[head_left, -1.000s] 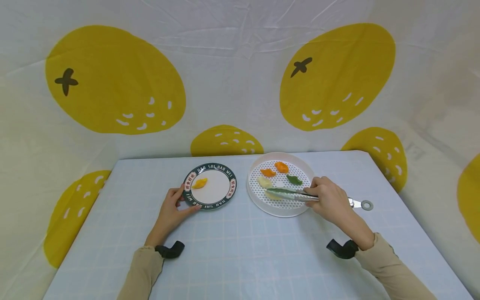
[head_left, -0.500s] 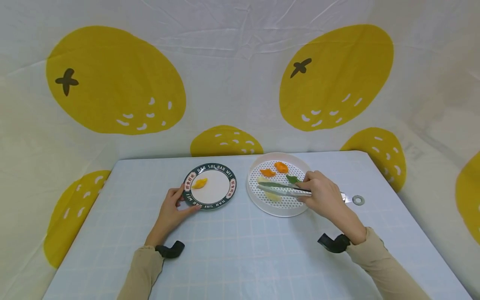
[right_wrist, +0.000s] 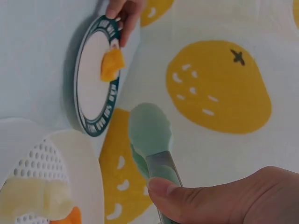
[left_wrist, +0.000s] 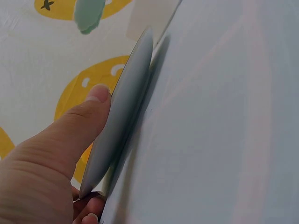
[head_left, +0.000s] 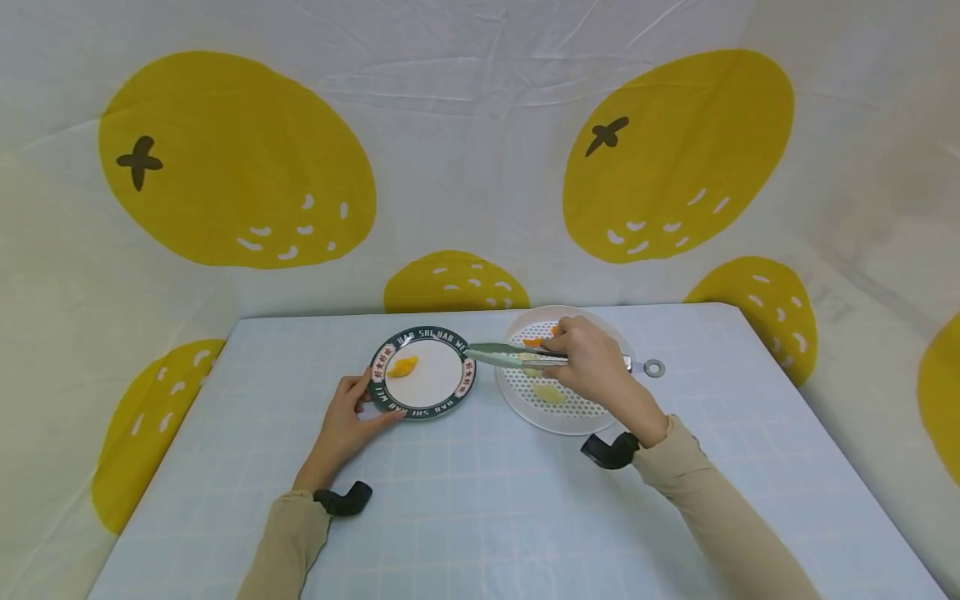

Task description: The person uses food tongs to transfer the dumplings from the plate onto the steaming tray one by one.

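Note:
My left hand (head_left: pixel 348 421) grips the left edge of a round white plate (head_left: pixel 431 385) with a dark green lettered rim. On that plate lies a small yellow-orange piece (head_left: pixel 402 367), its kind unclear. My right hand (head_left: pixel 588 357) holds metal tongs (right_wrist: pixel 152 133) with pale green tips. In the head view the tips point left, at the plate's right rim; I see nothing between them. Under the right hand stands a round white perforated tray (head_left: pixel 558 425). It holds pale yellow pieces (right_wrist: pixel 35 198) and orange ones (head_left: pixel 534 342), partly hidden by the hand and tongs.
A pale blue checked cloth (head_left: pixel 450 517) covers the table. Behind it hangs a white sheet (head_left: pixel 465 183) printed with large yellow fruit shapes. The table's back edge (head_left: pixel 322 317) runs just behind the plate and tray.
My right hand has carried the tongs left, from over the tray to the plate's right rim. A green piece on the tray is now hidden. The left hand and plate stay put.

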Demonstrator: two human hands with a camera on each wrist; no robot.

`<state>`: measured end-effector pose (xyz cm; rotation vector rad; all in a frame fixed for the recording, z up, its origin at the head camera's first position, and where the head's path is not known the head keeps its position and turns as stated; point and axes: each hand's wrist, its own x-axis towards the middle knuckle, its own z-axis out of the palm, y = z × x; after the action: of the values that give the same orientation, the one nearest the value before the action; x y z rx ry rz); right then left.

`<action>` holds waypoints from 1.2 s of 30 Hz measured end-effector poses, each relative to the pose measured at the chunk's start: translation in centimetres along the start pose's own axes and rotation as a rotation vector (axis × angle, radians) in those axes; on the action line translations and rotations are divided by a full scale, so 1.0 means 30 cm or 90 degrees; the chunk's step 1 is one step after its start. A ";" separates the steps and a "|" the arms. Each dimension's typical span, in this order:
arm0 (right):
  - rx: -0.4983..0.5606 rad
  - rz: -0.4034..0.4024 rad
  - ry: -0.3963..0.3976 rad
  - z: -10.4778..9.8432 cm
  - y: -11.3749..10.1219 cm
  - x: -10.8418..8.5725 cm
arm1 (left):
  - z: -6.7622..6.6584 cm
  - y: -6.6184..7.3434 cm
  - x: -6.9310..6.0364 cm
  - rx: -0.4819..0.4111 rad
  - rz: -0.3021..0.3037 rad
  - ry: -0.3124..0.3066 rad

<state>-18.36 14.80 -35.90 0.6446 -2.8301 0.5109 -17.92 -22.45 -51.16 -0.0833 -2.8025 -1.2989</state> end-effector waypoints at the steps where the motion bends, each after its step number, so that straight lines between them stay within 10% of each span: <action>1: 0.010 -0.002 -0.004 0.006 -0.009 0.013 | 0.000 -0.001 0.000 -0.001 -0.001 0.000; 18: 0.029 -0.027 -0.082 0.172 -0.132 0.204 | -0.002 0.002 0.000 -0.018 0.002 -0.003; 36: -0.047 -0.067 -0.085 0.265 -0.174 0.258 | -0.004 -0.006 0.001 -0.017 0.028 0.004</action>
<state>-23.75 4.46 -39.71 0.8363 -2.9031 0.3555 -17.96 -22.66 -51.21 -0.1406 -2.7616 -1.3253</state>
